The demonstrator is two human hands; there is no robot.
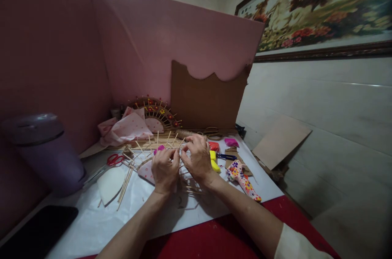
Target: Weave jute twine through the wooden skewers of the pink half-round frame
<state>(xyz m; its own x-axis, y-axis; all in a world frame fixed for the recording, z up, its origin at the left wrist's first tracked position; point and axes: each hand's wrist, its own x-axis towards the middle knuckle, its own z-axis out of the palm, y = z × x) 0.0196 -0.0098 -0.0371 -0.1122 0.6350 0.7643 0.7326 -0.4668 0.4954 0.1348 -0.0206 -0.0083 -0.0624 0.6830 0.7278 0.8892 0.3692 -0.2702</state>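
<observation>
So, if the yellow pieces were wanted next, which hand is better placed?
Probably the right hand: the yellow pieces lie just beside it, on its outer side. The left hand is farther away, with the right hand between.

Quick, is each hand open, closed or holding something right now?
Left hand: fingers bent, at the dotted pink piece; any hold cannot be told.
Right hand: fingers bent, tips near the left's; any hold cannot be told.

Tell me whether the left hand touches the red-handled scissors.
Apart. The head view shows sticks and a dotted pink piece between the left hand and the scissors.
</observation>
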